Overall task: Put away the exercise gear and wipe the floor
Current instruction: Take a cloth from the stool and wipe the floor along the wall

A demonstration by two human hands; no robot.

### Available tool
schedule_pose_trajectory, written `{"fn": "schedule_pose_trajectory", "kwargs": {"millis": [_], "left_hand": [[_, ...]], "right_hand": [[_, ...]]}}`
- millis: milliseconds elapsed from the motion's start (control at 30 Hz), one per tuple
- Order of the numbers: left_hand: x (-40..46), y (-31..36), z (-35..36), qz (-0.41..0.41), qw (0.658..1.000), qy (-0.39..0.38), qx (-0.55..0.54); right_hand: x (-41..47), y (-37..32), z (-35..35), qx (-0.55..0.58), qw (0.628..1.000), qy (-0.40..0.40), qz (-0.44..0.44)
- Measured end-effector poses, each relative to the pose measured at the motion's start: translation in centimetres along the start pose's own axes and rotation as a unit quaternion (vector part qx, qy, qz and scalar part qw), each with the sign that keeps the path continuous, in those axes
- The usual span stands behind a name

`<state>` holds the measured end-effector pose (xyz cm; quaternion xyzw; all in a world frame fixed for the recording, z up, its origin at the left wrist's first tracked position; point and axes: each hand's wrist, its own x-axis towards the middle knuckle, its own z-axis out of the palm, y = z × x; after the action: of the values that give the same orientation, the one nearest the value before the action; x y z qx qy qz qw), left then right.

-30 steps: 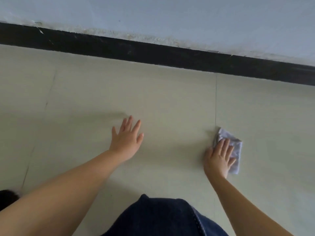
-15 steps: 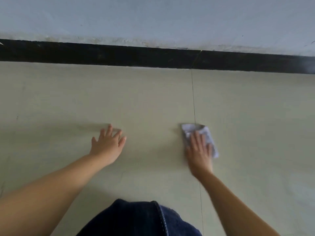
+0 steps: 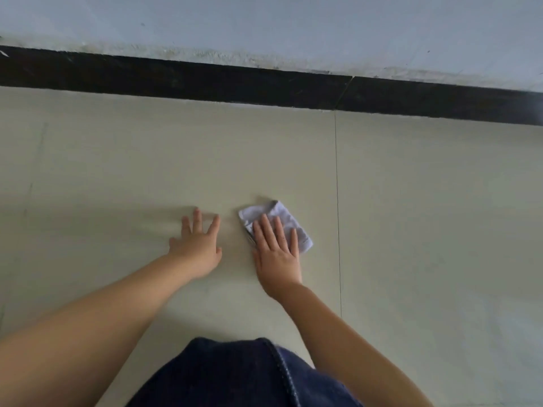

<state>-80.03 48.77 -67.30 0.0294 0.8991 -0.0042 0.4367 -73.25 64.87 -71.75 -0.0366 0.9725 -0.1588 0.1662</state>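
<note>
A folded white cloth [image 3: 282, 215] lies flat on the pale tiled floor [image 3: 147, 160]. My right hand [image 3: 276, 251] presses down on it with straight fingers, covering its near half. My left hand [image 3: 198, 245] rests flat on the bare floor just to the left of the cloth, fingers spread, a short gap between the two hands. No exercise gear is in view.
A black skirting board [image 3: 205, 80] runs along the foot of the pale wall [image 3: 293, 22] beyond my hands. A tile joint [image 3: 338, 215] runs toward me just right of the cloth. My knee in dark denim [image 3: 235, 374] is at the bottom centre.
My right hand has slid the cloth leftward across the tile joint, ending close beside my left hand. The left hand has stayed planted on the floor.
</note>
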Motion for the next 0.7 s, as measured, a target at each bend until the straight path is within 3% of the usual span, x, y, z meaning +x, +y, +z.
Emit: {"fn": "schedule_pose_trajectory", "kwargs": {"millis": [67, 133, 200, 267, 333, 400, 500, 600, 700], "left_hand": [[-0.1, -0.7, -0.6, 0.017, 1.0, -0.01, 0.0], [-0.4, -1.1, -1.2, 0.032, 0.999, -0.011, 0.011], [-0.4, -0.9, -1.6, 0.058, 0.998, -0.012, 0.022], [-0.2, -0.5, -1.9, 0.084, 0.996, -0.001, 0.039], [0.2, 0.1, -1.9, 0.095, 0.992, 0.034, 0.069], [0.7, 0.9, -1.8, 0.089, 0.99, 0.073, 0.086], [1.3, 1.8, -1.4, 0.082, 0.992, 0.06, 0.077], [1.5, 2.0, -1.1, 0.076, 0.993, 0.006, 0.087], [1.4, 2.1, -0.9, 0.071, 0.993, 0.004, 0.092]], "right_hand": [[0.4, 4.4, -1.1, -0.038, 0.999, -0.006, -0.006], [-0.7, 10.3, -2.6, -0.013, 0.992, 0.022, 0.127], [-3.3, 16.3, -4.4, 0.041, 0.95, 0.038, 0.307], [-5.5, 19.9, -6.1, 0.097, 0.897, 0.023, 0.431], [-5.2, 20.3, -6.9, 0.128, 0.857, 0.033, 0.499], [-3.2, 18.1, -6.7, 0.128, 0.844, 0.044, 0.519], [0.4, 12.4, -5.4, 0.059, 0.912, 0.034, 0.405], [4.9, 4.8, -4.2, 0.012, 0.981, -0.018, 0.191], [10.0, 0.1, -4.6, -0.027, 0.998, -0.056, -0.014]]}}
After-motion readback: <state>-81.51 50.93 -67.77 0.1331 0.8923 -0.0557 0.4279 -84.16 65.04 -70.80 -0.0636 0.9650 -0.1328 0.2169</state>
